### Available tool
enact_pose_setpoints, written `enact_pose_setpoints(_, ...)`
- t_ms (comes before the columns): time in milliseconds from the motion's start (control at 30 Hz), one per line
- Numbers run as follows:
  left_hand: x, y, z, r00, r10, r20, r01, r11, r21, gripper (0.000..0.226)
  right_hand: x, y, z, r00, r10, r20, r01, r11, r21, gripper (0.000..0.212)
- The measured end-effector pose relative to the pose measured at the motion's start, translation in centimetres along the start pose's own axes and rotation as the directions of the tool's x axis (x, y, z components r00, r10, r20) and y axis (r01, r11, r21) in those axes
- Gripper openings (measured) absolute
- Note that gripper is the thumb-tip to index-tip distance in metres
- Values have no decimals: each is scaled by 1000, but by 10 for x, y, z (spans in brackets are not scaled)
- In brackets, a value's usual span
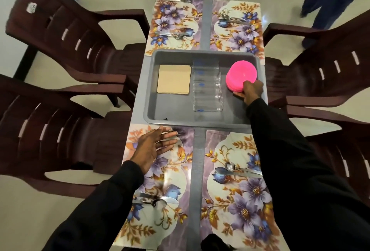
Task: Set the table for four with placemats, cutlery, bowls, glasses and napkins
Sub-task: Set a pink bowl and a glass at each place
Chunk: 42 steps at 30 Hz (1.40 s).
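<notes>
A grey tray sits mid-table holding beige napkins, a row of clear glasses lying on their sides, and a stack of upside-down pink bowls. My right hand grips the near edge of the pink bowl stack inside the tray. My left hand hovers flat, fingers straight, over the near left floral placemat, beside a fork. Floral placemats also lie near right, far left and far right, each with cutlery on it.
Dark brown plastic chairs stand on both sides: two on the left, two on the right. A person's legs in blue trousers stand at the far right. A knife and spoon lie on the near right mat.
</notes>
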State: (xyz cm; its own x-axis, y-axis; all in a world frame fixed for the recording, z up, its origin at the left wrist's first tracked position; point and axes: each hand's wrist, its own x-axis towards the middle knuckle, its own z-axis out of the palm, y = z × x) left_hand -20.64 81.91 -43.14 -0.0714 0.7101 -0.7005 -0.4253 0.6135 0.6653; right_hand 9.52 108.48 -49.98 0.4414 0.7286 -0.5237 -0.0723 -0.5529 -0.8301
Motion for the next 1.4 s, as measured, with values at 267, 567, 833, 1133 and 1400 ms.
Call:
enact_pose_setpoints(267, -12, 0, 34, 985, -73, 159, 86, 993, -76, 40, -120, -5, -62, 944, -291, 156, 308, 947, -97, 50)
enact_pose_setpoints(567, -27, -47, 57, 923, -280, 265, 328, 932, -155, 52, -256, 78, -97, 879, -111, 464, 300, 885, -356, 23)
enact_pose_setpoints(833, -57, -103, 50, 893, -392, 222, 410, 911, -41, 41, -317, 156, -117, 866, -379, 326, 492, 530, -691, 31)
enact_pose_setpoints(1133, -68, -134, 36, 878, -417, 234, 436, 899, -34, 42, -359, 171, -142, 872, -452, 189, 457, 611, -647, 28)
enact_pose_setpoints(1400, -66, -124, 6, 896, -385, 222, 419, 898, -135, 59, -322, 203, -194, 958, -275, -83, 220, 888, -405, 21)
